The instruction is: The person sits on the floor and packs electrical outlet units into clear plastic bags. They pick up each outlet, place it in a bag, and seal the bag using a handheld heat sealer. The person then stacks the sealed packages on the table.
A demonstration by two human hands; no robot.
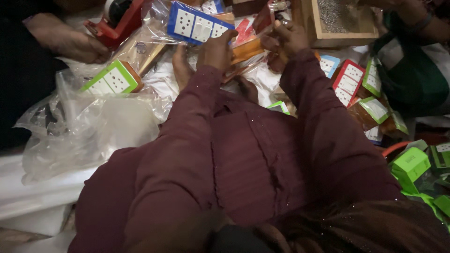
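A co-worker's hand point(65, 42) rests by a red tape dispenser point(117, 21) at the work surface's far left edge, near a green-edged card packet point(112, 80). At centre, the left hand point(213, 49) and right hand point(286, 40) both pinch a clear plastic sleeve point(246, 49) holding an orange packet. Red and green packets point(349, 82) crowd the right edge beneath a wooden tray point(311, 23).
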